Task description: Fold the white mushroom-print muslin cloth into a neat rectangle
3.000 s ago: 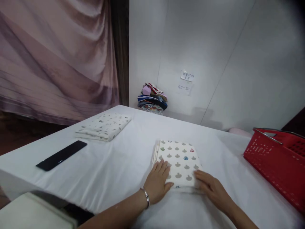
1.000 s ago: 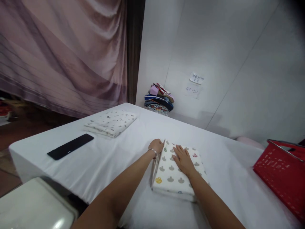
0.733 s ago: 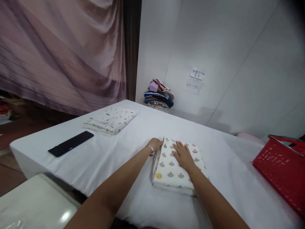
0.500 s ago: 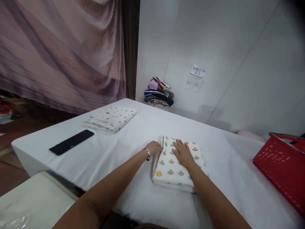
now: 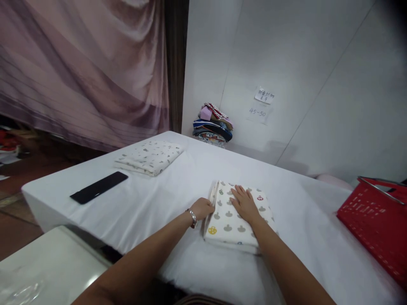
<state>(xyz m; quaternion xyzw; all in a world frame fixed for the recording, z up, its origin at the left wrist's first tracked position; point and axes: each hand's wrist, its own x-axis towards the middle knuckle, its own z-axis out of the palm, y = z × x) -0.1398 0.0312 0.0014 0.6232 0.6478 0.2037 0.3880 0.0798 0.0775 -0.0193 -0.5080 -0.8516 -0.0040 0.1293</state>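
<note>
A folded white cloth (image 5: 228, 220) printed with mushrooms, mostly grey with a few coloured ones, lies in front of me. My left hand (image 5: 202, 208), with a bracelet on its wrist, is closed at the cloth's left edge, fingertips pinching the folded layers. On top of the cloth my right hand (image 5: 244, 202) lies flat, fingers stretched out and pressing lightly near its middle. Farther left is a second folded white cloth (image 5: 155, 154) with a small dark print, and a black flat phone-like slab (image 5: 99, 187) lies nearer me; neither is touched.
Both cloths lie on a table with a white cover (image 5: 178, 186). A red plastic basket (image 5: 375, 224) stands at the right edge. Behind the table rises a stack of folded fabrics (image 5: 212, 125) by the wall. A pale, glossy surface (image 5: 47, 267) sits at lower left.
My left hand has slid a little toward me along the cloth's left edge. My right hand stays flat in the same place.
</note>
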